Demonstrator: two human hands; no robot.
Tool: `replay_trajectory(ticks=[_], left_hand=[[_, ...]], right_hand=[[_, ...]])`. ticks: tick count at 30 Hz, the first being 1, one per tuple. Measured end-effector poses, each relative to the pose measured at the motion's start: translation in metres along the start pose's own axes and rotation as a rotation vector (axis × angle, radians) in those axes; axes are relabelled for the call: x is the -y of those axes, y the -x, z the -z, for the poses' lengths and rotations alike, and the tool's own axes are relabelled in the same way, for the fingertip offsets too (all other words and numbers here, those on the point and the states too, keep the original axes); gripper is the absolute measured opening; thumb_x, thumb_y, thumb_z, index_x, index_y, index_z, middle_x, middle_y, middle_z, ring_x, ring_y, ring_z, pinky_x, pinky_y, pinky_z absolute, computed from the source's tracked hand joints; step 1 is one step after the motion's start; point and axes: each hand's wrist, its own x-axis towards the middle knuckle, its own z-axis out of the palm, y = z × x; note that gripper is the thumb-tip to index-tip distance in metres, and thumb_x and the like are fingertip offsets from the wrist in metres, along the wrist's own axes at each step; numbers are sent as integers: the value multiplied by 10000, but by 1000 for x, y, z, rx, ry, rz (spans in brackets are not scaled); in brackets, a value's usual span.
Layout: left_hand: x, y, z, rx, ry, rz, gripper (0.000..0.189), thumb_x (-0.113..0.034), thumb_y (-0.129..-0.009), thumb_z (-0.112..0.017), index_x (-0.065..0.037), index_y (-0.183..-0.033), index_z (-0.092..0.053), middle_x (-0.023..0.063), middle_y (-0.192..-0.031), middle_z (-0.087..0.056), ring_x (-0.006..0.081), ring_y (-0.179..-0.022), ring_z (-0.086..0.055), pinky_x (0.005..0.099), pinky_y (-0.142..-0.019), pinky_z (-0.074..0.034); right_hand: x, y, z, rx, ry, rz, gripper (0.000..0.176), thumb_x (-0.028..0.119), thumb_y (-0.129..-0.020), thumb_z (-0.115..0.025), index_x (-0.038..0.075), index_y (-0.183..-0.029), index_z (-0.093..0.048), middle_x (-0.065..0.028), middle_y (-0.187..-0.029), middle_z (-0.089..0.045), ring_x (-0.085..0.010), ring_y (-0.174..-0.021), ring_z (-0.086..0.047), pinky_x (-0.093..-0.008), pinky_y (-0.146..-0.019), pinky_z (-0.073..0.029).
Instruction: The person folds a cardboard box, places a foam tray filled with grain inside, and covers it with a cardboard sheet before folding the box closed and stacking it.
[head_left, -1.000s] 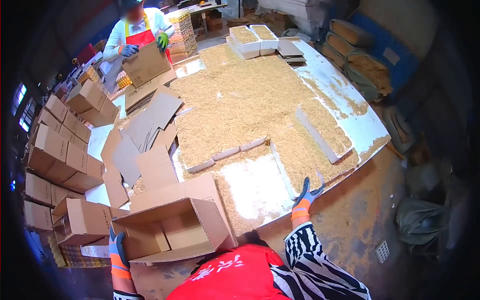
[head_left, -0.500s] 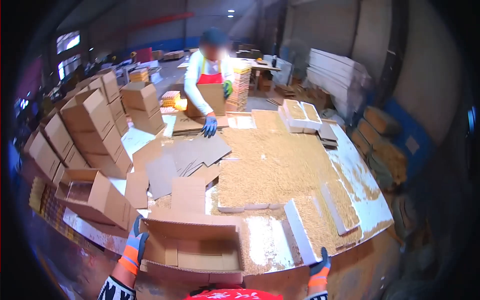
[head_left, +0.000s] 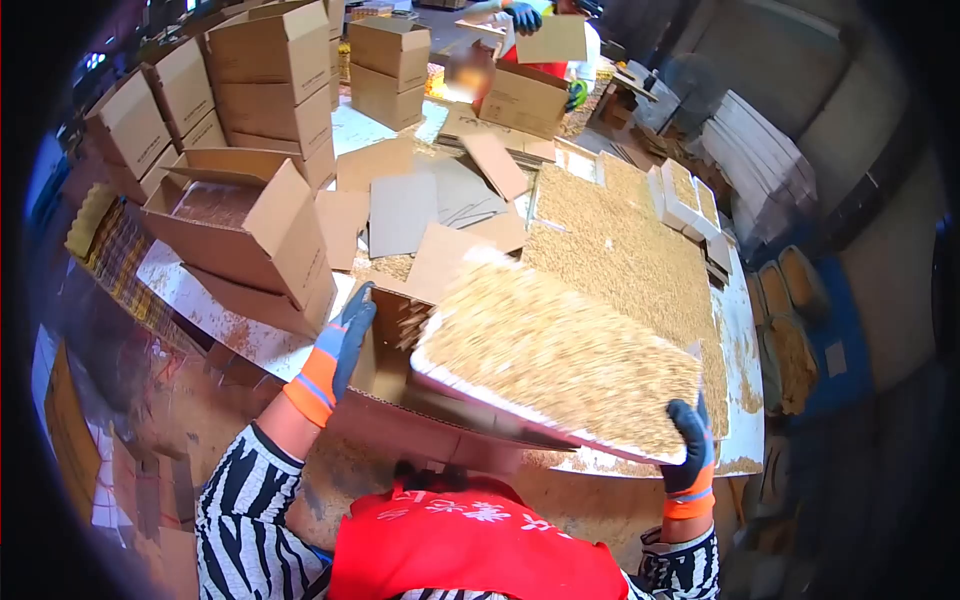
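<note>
The right hand (head_left: 692,435) is clamped on the near right corner of a white tray (head_left: 500,408) full of golden flakes (head_left: 570,345), blurred by motion. From that hand the tray stretches leftward, its left part above an open box (head_left: 440,437). The left hand (head_left: 350,345) is at the box's left end, fingers close together; whether they pinch the wall, I cannot tell. Left of this hand, another open box (head_left: 290,235) stands on the counter (head_left: 742,380). Grey cardboard (head_left: 402,215) lies beyond the left hand. Farther off, a co-worker's gloved hand (head_left: 523,18) holds a cardboard piece (head_left: 556,40).
</note>
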Motion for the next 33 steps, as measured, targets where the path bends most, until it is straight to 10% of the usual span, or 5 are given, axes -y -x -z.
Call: replay_trajectory(ticks=[4,21,25,27,33], left_hand=[[26,-12,16,101,231,68,458,-214,-1003,-401,-22,-1416,-348,75,-1390,-444,153,-1232,-455,267,-1025,-373],[23,3,20,123,651,111,558,-281,-983,-464,35,-1419,-317,109,-1459,-362,180,-1327,-353,289,-1104,-257],[30,2,23,41,298,-3,517,-271,-996,-432,16,-1415,-336,89,-1412,-414,159,-1281,-404,292,-1078,-304],[27,0,19,39,219,-29,525,-262,-993,-441,29,-1415,-329,88,-1415,-407,161,-1294,-384,290,-1093,-274],[38,-9,21,55,137,-101,535,-275,-988,-444,29,-1414,-332,109,-1444,-375,196,-1330,-340,305,-1124,-221]], right_hand=[[20,-20,-39,111,-176,-200,452,122,-823,-598,-37,-1221,-454,-106,-1055,-611,-186,-972,-597,-311,-893,-467],[36,-50,-89,126,-368,-414,649,102,-714,-782,-35,-1249,-442,-167,-1076,-623,-221,-962,-626,-323,-869,-509],[44,-61,-80,405,133,-349,537,391,-772,-748,17,-1126,-596,-146,-1137,-604,-205,-1038,-601,-318,-829,-500],[15,-63,-75,515,819,-38,572,564,-778,-648,12,-923,-673,-216,-1150,-550,-357,-972,-590,-412,-838,-478],[-5,-63,-99,402,956,18,554,438,-715,-751,-3,-1026,-624,-267,-1173,-487,-378,-1006,-572,-432,-849,-488]])
